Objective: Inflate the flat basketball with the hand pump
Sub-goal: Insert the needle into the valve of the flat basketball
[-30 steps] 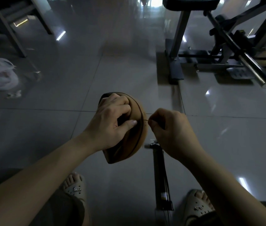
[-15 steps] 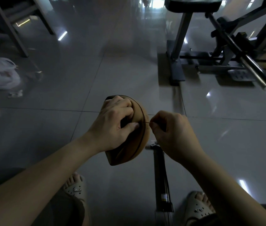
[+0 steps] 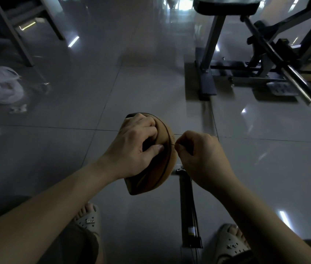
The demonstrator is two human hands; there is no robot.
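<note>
The flat basketball [image 3: 162, 168], brown and caved in, hangs in the air over the tiled floor. My left hand [image 3: 133, 147] grips it from the left, fingers dug into the dent and thumb across its face. Just to its right, my right hand [image 3: 198, 157] pinches a thin pump needle [image 3: 173, 145] whose tip touches the ball's right side. The black hand pump [image 3: 188, 212] lies on the floor below my right hand, between my two feet.
A grey weight bench frame [image 3: 208, 54] and a steel bar [image 3: 303, 90] stand at the back right. A white plastic bag [image 3: 2, 84] lies on the floor at the left, near chair legs [image 3: 11, 31]. My sandalled feet [image 3: 88, 220] frame the pump.
Both hands and the ball have stayed nearly still, keeping the needle at the ball's right side; only the view has shifted slightly.
</note>
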